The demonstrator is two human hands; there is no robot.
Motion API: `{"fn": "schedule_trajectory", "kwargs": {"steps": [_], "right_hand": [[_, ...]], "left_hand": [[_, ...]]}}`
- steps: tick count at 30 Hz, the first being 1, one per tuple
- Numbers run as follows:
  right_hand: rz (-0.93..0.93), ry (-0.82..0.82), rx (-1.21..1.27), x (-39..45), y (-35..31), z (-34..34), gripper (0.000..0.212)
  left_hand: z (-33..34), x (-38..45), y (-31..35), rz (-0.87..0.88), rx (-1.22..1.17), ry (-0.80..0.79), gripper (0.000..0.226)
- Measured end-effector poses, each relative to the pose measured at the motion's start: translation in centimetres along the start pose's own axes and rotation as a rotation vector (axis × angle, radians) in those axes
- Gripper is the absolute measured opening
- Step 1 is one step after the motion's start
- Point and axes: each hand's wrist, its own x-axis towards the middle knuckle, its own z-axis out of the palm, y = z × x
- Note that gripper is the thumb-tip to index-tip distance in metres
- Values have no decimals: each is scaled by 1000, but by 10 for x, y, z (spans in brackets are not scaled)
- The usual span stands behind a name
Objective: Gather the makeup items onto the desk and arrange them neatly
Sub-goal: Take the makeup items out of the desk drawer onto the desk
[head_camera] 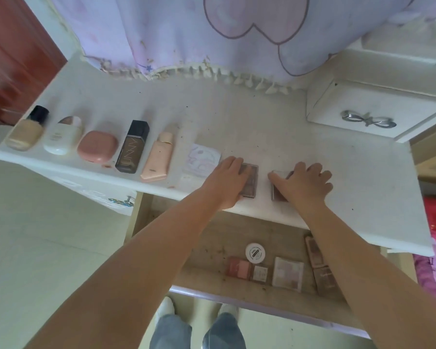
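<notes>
A row of makeup lies on the white desk (pixel 275 137): a beige foundation bottle (pixel 27 133), a white bottle (pixel 62 138), a pink compact (pixel 97 146), a dark bottle (pixel 132 147), a peach tube (pixel 157 157) and a pale pastel palette (pixel 202 159). Right of these, my left hand (pixel 228 181) grips a brown eyeshadow palette (pixel 251 181) lying flat on the desk. My right hand (pixel 306 183) holds a second brown palette (pixel 278 191) beside it, with a small gap between the two. Both hands hide much of their palettes.
Below the desk edge an open drawer (pixel 207 238) holds a white round jar (pixel 255 252), a pink blush (pixel 239 267), a pale palette (pixel 288 273) and brown palettes (pixel 324 275). A small drawer box (pixel 373 107) stands back right. A lilac cloth (pixel 186 34) hangs behind.
</notes>
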Motion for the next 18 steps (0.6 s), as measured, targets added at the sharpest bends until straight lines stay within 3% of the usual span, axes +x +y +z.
{"fn": "schedule_trajectory", "kwargs": {"steps": [5,10,12,15,16,18], "right_hand": [[-83,197,78,-8,4,20,58],[-64,162,96,-8,2,17,47],[-96,193,149,-14,3,13,43],[-398,438,319,-42,15,8,30],[-542,451,415,-58,20,9,26],[-747,300,480,-95,33,21,22]], "left_hand": [[-2,6,-4,-20,19,-109,62],[-5,0,-1,-40,4,-135,65],[-5,-11,2,-34,-21,-64,69],[3,-44,9,121,-82,260,51],[13,-59,9,148,-127,342,39],[38,-89,3,146,-132,298,25]]}}
